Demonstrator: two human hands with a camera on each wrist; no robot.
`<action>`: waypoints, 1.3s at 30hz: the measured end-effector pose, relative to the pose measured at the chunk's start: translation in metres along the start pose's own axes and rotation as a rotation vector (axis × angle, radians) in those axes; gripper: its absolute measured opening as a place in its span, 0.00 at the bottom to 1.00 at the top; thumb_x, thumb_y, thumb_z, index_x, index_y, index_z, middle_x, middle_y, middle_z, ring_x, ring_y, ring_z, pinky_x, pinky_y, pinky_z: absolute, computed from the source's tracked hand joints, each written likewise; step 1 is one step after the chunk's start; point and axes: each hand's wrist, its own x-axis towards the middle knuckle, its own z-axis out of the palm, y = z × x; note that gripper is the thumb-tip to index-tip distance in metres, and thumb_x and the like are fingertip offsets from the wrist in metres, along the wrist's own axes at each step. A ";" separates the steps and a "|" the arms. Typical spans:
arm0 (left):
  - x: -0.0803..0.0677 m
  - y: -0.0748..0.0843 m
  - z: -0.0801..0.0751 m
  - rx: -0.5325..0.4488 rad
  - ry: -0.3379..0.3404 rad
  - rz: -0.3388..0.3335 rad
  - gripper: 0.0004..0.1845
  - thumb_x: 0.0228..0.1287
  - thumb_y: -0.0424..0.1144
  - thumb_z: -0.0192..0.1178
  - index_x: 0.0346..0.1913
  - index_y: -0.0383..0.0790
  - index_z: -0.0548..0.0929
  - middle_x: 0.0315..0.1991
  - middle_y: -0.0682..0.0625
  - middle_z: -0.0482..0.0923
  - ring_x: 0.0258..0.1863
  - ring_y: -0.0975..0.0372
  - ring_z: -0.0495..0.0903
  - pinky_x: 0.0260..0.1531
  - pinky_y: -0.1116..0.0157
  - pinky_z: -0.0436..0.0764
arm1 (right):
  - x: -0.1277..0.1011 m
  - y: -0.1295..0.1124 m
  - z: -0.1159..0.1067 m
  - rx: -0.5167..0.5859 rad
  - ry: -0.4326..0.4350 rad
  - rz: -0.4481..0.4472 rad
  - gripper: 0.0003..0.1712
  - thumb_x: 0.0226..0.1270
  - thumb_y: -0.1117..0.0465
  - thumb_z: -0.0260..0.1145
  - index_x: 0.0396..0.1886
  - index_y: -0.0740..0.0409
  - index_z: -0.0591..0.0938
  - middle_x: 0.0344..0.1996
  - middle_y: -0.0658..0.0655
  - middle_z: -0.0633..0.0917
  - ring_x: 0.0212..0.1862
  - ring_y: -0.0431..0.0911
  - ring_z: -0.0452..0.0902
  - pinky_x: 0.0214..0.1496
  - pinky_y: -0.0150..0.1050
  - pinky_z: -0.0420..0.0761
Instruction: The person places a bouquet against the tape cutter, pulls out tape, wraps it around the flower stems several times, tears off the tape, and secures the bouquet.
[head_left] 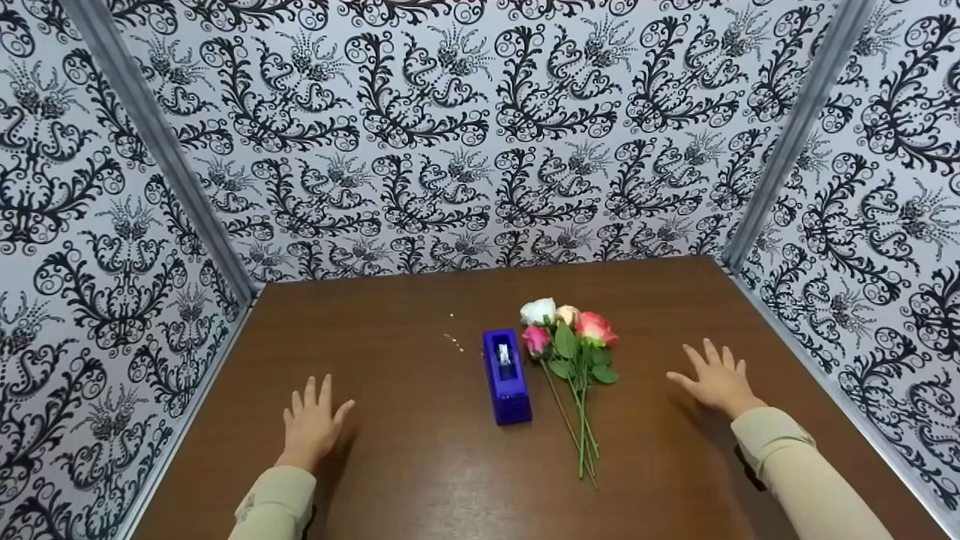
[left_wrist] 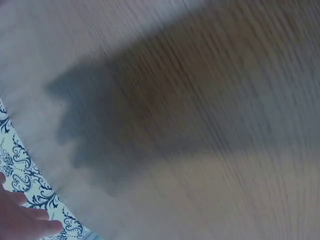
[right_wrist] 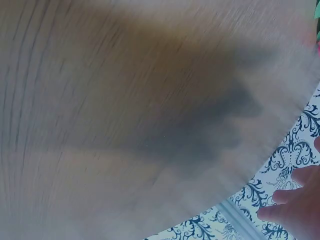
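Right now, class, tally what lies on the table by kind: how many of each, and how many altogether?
Roses: 4 (one white, one pale, two pink)
Tape dispenser: 1
Hands: 2, left hand and right hand, both open, holding nothing
Total: 7

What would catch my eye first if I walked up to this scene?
Probably the roses, white, pink and red, lying on the brown table near its middle, stems pointing toward the person. Just left of them lies a blue tape dispenser. The left hand and right hand are spread open over the table on either side, touching neither thing, and black-and-white swirl wallpaper covers the walls all around.
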 end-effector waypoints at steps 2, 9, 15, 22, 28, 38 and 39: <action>0.000 0.001 0.001 -0.005 -0.002 -0.001 0.36 0.68 0.52 0.44 0.69 0.31 0.51 0.67 0.27 0.45 0.63 0.30 0.45 0.57 0.34 0.49 | 0.001 -0.002 0.001 -0.002 0.007 -0.004 0.45 0.62 0.36 0.52 0.65 0.67 0.60 0.64 0.79 0.50 0.62 0.79 0.41 0.56 0.74 0.42; -0.001 0.008 0.008 -0.028 -0.024 0.005 0.36 0.68 0.53 0.44 0.69 0.31 0.50 0.68 0.27 0.44 0.63 0.30 0.46 0.57 0.35 0.50 | 0.007 -0.019 0.001 0.009 0.047 -0.047 0.44 0.63 0.36 0.51 0.65 0.66 0.61 0.65 0.77 0.53 0.62 0.77 0.45 0.58 0.72 0.44; 0.002 0.020 0.017 -0.047 -0.006 0.032 0.36 0.68 0.53 0.45 0.69 0.31 0.52 0.67 0.28 0.48 0.63 0.31 0.49 0.56 0.35 0.53 | 0.014 -0.048 0.011 0.037 0.147 -0.142 0.34 0.65 0.47 0.57 0.61 0.69 0.67 0.60 0.75 0.64 0.60 0.72 0.57 0.59 0.66 0.55; 0.000 0.040 0.028 -0.097 0.045 0.076 0.33 0.67 0.49 0.48 0.65 0.29 0.58 0.64 0.27 0.53 0.61 0.31 0.53 0.55 0.37 0.58 | 0.011 -0.096 0.033 0.178 0.144 -0.173 0.21 0.64 0.59 0.59 0.48 0.73 0.75 0.43 0.70 0.77 0.46 0.62 0.74 0.49 0.55 0.73; -0.003 0.058 0.036 -0.124 0.075 0.107 0.30 0.67 0.48 0.50 0.63 0.28 0.63 0.63 0.27 0.57 0.60 0.32 0.56 0.53 0.38 0.61 | 0.005 -0.123 0.051 0.214 0.109 -0.113 0.21 0.64 0.57 0.59 0.47 0.71 0.76 0.41 0.67 0.78 0.42 0.59 0.76 0.43 0.53 0.75; -0.007 0.080 0.044 -0.107 0.127 0.224 0.29 0.64 0.48 0.52 0.59 0.28 0.68 0.60 0.29 0.62 0.58 0.33 0.61 0.52 0.41 0.65 | -0.011 -0.157 0.068 0.156 -0.072 0.139 0.48 0.49 0.30 0.61 0.45 0.74 0.74 0.27 0.64 0.79 0.26 0.54 0.76 0.26 0.48 0.76; -0.007 0.081 0.044 -0.111 0.124 0.226 0.29 0.64 0.48 0.53 0.59 0.28 0.68 0.60 0.29 0.62 0.58 0.33 0.61 0.52 0.41 0.65 | -0.012 -0.160 0.071 0.141 -0.081 0.136 0.45 0.49 0.31 0.61 0.41 0.72 0.75 0.25 0.63 0.78 0.25 0.54 0.76 0.26 0.49 0.76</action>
